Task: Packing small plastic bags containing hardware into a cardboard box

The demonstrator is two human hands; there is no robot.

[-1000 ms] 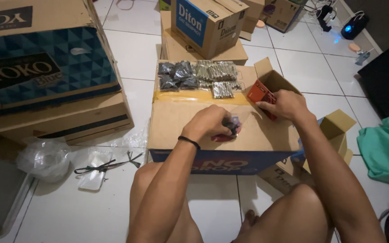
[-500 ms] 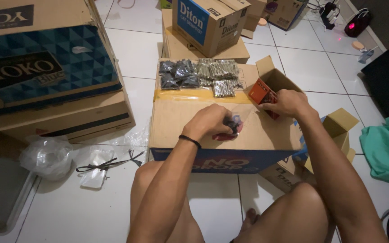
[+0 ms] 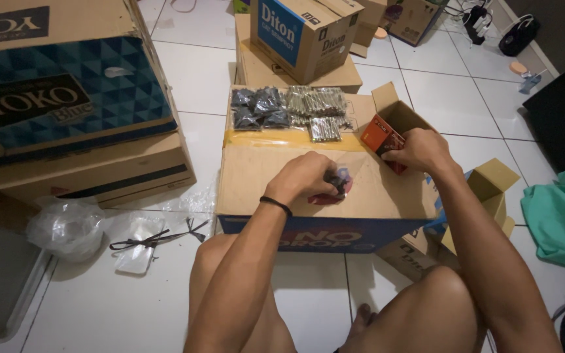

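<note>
Resting on top of a large cardboard box (image 3: 276,173) in the middle of the scene, the left hand (image 3: 305,176) has its fingers closed around a small dark part (image 3: 339,181), pressed against a clear plastic bag (image 3: 354,171) lying on the box top. To the right, the right hand (image 3: 420,150) is clamped on a small red carton (image 3: 379,136) with brown open flaps at the box's right edge. Packets of dark pieces (image 3: 256,108) and silvery pieces (image 3: 318,108) lie along the far side of the box top.
</note>
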